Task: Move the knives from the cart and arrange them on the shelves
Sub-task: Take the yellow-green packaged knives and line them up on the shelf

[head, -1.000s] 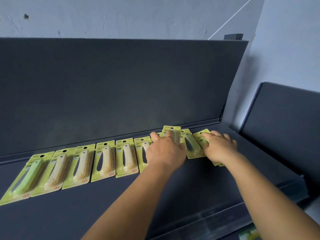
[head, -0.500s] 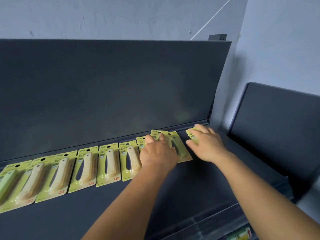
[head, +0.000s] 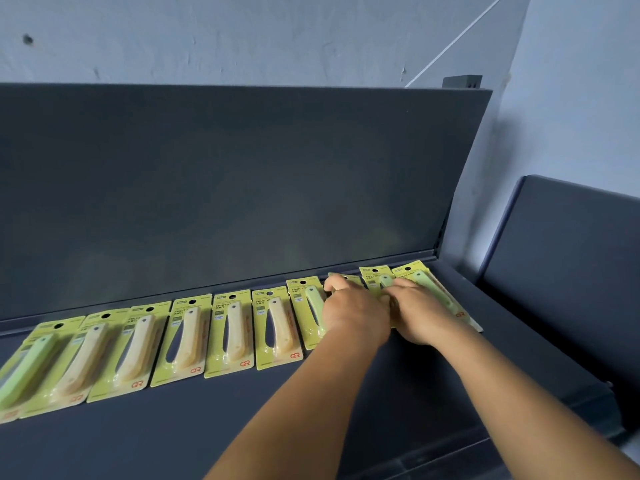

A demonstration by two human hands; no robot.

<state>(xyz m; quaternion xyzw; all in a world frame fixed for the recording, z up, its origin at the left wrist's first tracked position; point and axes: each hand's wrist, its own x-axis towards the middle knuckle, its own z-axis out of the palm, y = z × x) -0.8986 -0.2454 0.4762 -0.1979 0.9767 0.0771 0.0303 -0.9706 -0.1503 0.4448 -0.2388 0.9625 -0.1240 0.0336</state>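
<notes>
Head view | left hand (head: pixel 353 311) and right hand (head: pixel 417 311): side by side, touching, fingers pressing packaged knives (head: pixel 420 284) | knives: flat row on dark shelf (head: pixel 173 434), against back panel (head: pixel 225 188).

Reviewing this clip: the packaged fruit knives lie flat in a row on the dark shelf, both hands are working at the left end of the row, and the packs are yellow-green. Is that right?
Not quite. The head view shows the left hand and right hand at the right end of the row, not the left. The rest holds: the yellow-green knife packs lie flat in a row on the dark shelf.
</notes>
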